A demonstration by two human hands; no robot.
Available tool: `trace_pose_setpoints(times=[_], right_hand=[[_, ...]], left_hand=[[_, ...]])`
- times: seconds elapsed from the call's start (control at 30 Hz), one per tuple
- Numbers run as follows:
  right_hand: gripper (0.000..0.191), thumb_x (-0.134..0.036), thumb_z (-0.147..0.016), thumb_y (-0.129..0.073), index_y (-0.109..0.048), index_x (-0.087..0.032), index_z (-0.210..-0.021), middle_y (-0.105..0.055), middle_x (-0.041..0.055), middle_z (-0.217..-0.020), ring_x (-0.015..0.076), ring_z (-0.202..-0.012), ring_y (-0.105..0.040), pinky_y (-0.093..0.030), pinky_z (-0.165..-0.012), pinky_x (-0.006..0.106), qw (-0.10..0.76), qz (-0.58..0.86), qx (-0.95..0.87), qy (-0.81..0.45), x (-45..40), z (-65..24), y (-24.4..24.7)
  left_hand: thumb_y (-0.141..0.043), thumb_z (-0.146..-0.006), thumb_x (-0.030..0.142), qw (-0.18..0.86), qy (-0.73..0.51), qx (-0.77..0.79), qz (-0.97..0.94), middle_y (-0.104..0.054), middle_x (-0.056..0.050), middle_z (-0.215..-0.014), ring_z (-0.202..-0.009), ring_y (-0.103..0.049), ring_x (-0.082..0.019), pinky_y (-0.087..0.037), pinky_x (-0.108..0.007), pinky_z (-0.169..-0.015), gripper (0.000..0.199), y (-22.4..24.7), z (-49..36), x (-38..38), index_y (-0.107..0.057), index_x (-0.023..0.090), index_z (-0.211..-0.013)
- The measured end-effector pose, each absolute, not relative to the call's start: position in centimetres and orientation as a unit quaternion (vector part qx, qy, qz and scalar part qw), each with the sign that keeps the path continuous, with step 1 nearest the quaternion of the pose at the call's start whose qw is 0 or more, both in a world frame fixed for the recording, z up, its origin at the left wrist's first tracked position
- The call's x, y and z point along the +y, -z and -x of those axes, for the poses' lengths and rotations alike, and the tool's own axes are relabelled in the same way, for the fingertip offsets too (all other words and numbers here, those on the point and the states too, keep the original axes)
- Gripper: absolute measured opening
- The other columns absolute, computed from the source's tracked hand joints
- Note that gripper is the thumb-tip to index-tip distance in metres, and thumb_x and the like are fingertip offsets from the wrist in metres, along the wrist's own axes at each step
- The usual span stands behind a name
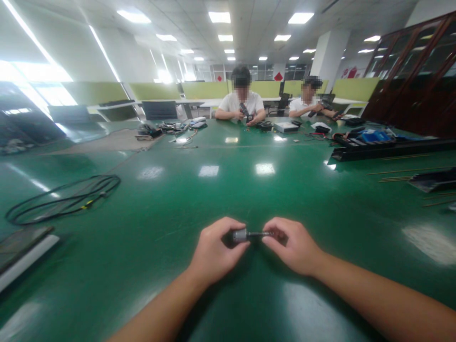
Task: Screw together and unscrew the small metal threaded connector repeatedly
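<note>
Centrally, hands point(215, 249) point(295, 247) pinching rodded cylinder point(240, 235); cable point(87, 204) well apart, tabletop point(160, 199) between

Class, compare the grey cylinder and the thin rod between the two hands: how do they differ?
The cylinder is thick; the rod is slender. The cylinder looks mostly pale grey, the rod darker. The left hand grips the cylinder, while the right hand holds the rod. Both lie sideways, roughly in line with each other.
</note>
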State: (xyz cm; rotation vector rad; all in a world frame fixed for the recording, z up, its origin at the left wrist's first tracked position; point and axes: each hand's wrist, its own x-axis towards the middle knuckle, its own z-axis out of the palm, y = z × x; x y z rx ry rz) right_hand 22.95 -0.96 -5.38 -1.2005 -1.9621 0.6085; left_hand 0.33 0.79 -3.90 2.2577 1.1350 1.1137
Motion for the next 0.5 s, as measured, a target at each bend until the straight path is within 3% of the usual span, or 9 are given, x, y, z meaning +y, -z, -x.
trace_pose_setpoints(times=[0.5], right_hand=[[0.004, -0.022, -0.086, -0.063, -0.066, -0.019, -0.088, -0.064, 0.0004, -0.074, 0.0154, -0.066, -0.057, -0.043, -0.062, 0.027, 0.376, 0.475, -0.756, -0.249, -0.95, -23.06, 5.24]], left_hand=[[-0.076, -0.072, 0.018, 0.186, -0.4, 0.412, -0.797, -0.071, -0.002, -0.09, -0.081, -0.066, -0.017, -0.052, -0.028, -0.075, 0.021, 3.77, -0.32, 1.09, -0.069, 0.02, -0.092]])
